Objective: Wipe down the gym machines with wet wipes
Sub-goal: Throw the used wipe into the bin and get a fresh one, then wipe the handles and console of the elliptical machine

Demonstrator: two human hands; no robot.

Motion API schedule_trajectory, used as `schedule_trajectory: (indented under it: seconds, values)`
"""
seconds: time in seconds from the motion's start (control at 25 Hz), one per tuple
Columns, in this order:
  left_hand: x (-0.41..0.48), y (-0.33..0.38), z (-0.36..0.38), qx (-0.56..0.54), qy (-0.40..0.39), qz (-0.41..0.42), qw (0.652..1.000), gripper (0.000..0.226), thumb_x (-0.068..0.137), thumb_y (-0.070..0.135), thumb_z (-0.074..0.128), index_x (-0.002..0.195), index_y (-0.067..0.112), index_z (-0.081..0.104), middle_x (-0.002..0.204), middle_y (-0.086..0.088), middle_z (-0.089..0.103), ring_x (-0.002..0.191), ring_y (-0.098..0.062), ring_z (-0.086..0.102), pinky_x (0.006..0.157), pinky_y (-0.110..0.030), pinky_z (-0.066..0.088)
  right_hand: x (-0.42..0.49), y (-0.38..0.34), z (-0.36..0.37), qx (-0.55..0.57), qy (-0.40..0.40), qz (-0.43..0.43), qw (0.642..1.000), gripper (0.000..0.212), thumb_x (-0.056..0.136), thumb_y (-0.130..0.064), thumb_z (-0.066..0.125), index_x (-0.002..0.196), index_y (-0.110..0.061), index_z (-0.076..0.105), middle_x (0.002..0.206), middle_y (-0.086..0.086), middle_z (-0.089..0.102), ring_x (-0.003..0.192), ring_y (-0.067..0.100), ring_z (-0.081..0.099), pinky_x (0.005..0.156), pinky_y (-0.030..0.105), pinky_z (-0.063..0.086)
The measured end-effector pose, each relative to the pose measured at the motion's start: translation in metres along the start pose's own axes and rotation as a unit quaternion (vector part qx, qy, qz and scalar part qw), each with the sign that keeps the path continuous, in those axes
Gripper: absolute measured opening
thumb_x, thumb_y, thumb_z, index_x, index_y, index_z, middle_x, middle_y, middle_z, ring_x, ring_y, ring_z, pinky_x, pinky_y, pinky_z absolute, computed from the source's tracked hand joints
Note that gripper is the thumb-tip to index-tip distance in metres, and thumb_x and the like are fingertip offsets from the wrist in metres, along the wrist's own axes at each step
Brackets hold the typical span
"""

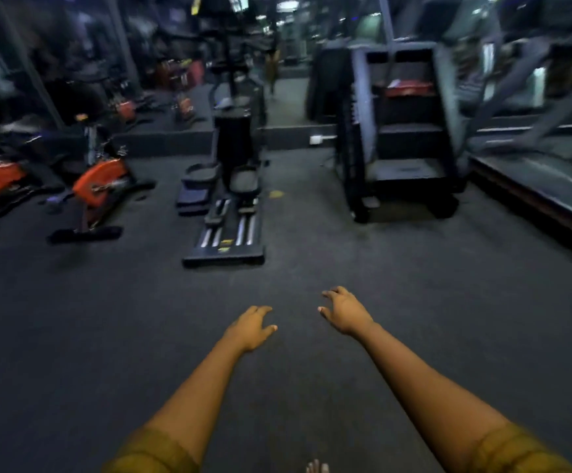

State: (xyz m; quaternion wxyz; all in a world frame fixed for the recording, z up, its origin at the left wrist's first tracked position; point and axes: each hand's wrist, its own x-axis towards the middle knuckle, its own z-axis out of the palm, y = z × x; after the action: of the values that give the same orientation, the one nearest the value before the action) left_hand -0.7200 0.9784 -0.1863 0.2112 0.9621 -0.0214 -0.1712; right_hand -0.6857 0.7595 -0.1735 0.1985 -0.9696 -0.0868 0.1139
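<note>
Bare toes [317,467] show at the bottom edge, with mustard sleeves [151,452] on both outstretched arms. The left hand [250,327] and right hand [344,312] hover over the dark floor [346,254], fingers loosely spread and holding nothing. No wet wipe is in view, so one probably has to be fetched first. It should be light, limp and damp, best bunched flat under the fingers rather than pinched at a corner.

The machines stand well ahead. An elliptical trainer [230,186] is straight in front, a stair climber [404,131] to its right and orange exercise bikes [98,186] to the left. A treadmill [544,186] runs along the far right. All look heavy and rigid, so they should stay put under firm wiping of grips and footplates. Behind them is a mirrored wall [288,63], blurred.
</note>
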Motion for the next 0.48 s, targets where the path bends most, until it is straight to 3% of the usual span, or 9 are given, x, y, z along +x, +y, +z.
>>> schedule_trajectory:
  seconds: [0.24,0.48]
  values:
    - [0.215,0.197,-0.032,0.045,-0.021,0.149,0.988,0.058,0.100,0.038,0.043,0.149,0.015,0.024,0.154,-0.009,0.025,0.138,-0.026,0.032,0.111,-0.039,0.032,0.095,0.164,-0.144,0.001,0.075,0.147,0.986,0.057,0.097,-0.042,0.042,0.145,-0.013,0.030,0.150,0.008,0.026,0.134,0.027,0.031,0.110,0.042,0.029]
    - [0.360,0.391,-0.029,0.097,-0.051,0.277,0.955,0.058,0.099,0.039,0.043,0.149,0.015,0.025,0.153,-0.009,0.026,0.136,-0.027,0.034,0.109,-0.039,0.033,0.133,0.310,-0.259,0.035,0.151,0.263,0.952,0.059,0.096,-0.047,0.041,0.142,-0.012,0.034,0.146,0.011,0.032,0.133,0.030,0.033,0.110,0.046,0.028]
